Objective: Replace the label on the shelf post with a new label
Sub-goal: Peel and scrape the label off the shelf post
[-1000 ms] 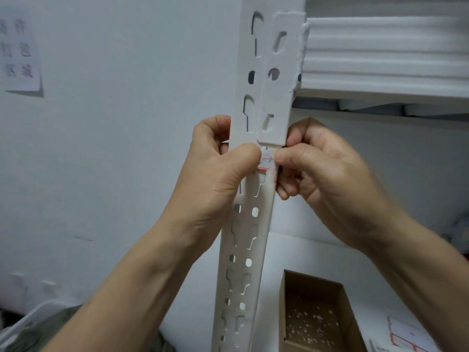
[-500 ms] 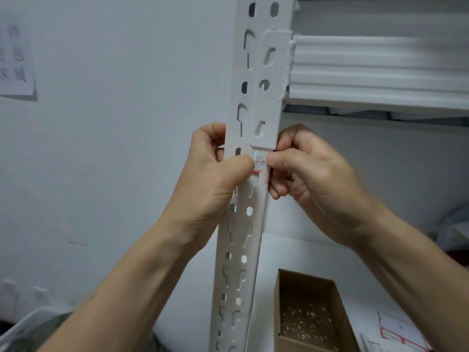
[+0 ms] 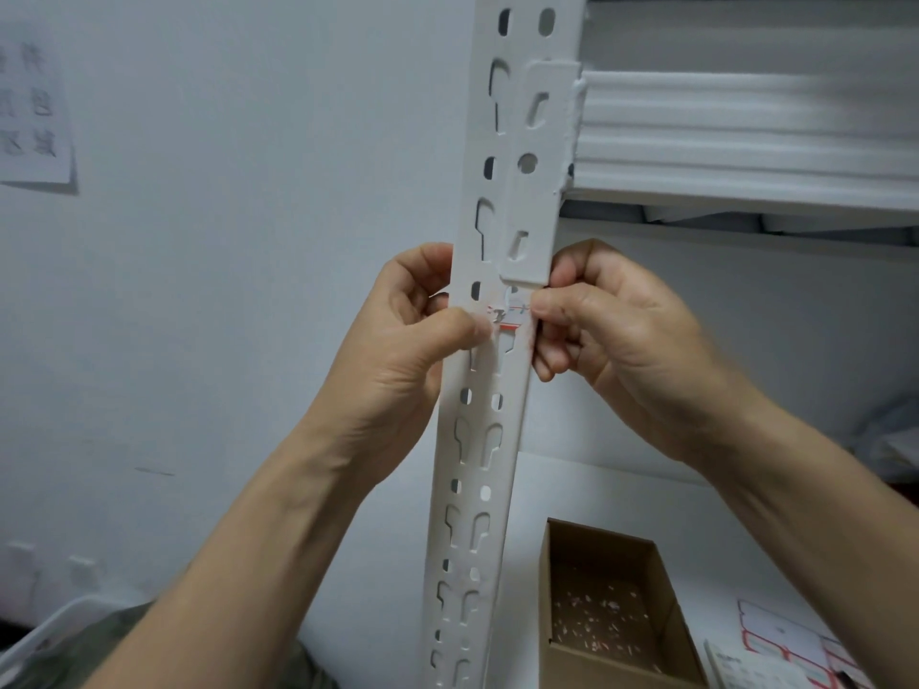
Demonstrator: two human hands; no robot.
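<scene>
A white slotted shelf post runs upright through the middle of the view. A small white label with red edging is stuck across it, partly torn, just below a bracket plate. My left hand wraps the post from the left, its thumb pressing on the label's left end. My right hand comes from the right, and its thumb and forefinger pinch the label's right end at the post's edge. The fingers hide much of the label.
An open cardboard box with paper scraps stands on the white lower shelf. A sheet of red-edged labels lies to its right. A white shelf beam joins the post at upper right. A paper notice hangs on the wall.
Both hands have stayed on the label; my left thumb has slid a little left, showing more of the label. The view has tilted up slightly.
</scene>
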